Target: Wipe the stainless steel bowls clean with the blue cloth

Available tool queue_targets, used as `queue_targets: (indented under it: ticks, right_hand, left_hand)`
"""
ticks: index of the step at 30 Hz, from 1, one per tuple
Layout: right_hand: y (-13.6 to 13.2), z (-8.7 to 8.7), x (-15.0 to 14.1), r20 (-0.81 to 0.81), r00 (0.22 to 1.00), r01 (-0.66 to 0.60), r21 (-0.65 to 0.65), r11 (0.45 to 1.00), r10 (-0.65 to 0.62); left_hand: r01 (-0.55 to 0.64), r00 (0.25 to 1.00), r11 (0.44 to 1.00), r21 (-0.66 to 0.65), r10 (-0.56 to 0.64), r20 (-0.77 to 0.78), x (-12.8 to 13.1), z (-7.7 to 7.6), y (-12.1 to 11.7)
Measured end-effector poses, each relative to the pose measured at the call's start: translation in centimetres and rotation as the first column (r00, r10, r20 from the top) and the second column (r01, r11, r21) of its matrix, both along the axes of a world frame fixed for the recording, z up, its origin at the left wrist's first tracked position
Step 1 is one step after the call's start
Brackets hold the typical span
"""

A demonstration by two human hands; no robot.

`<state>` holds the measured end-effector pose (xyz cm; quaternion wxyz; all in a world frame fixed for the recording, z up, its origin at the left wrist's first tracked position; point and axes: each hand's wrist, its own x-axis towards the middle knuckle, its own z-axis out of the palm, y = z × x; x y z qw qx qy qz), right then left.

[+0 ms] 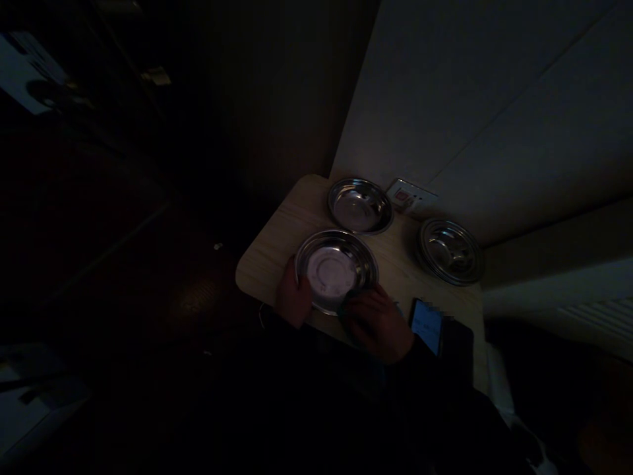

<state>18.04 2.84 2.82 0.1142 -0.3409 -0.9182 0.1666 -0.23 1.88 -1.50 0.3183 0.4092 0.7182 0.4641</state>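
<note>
A shallow round stainless steel bowl [332, 269] is near the front edge of the small table, its shiny inside facing up. My left hand [293, 297] grips its near left rim, with the thumb over the edge. On the near right rim, my right hand [376, 320] presses a dark greenish cloth [347, 310], which is mostly hidden under the fingers. Just behind stands a second steel bowl [357, 206], close to the first. The scene is very dark, so fine detail is lost.
At the right of the wood-patterned table [267, 264] stands a stack of steel bowls [449, 252]. A phone with a lit screen [426, 326] lies near my right wrist. A wall socket [408, 196] sits behind the bowls, on the pale wall [475, 99].
</note>
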Motion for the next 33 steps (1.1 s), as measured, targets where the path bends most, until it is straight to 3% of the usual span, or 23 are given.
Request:
queue_targets:
  ticks: [9,16,24,33]
  right_hand:
    - [-0.5,1.3,-4.7,0.165,0.984,0.082,-0.063,0.995,-0.070]
    - [-0.7,1.3,-3.1,0.200,0.976,0.099,-0.026,0.995,-0.091]
    - [-0.6,1.4,-4.2,0.209,0.973,0.123,-0.088,0.989,-0.102]
    - [-0.8,0.8,-4.0,0.177,0.976,0.135,-0.052,0.989,-0.124]
  left_hand:
    - [0.006,0.997,0.997,-0.072,-0.011,-0.072,-0.2,0.4,0.5]
    - [0.023,0.999,0.998,-0.061,-0.025,-0.029,-0.1,0.6,0.7]
    - [0.025,0.997,0.996,-0.089,-0.031,-0.073,-0.2,0.8,0.7]
    - [0.011,0.997,0.994,-0.112,-0.020,-0.080,0.0,1.1,1.1]
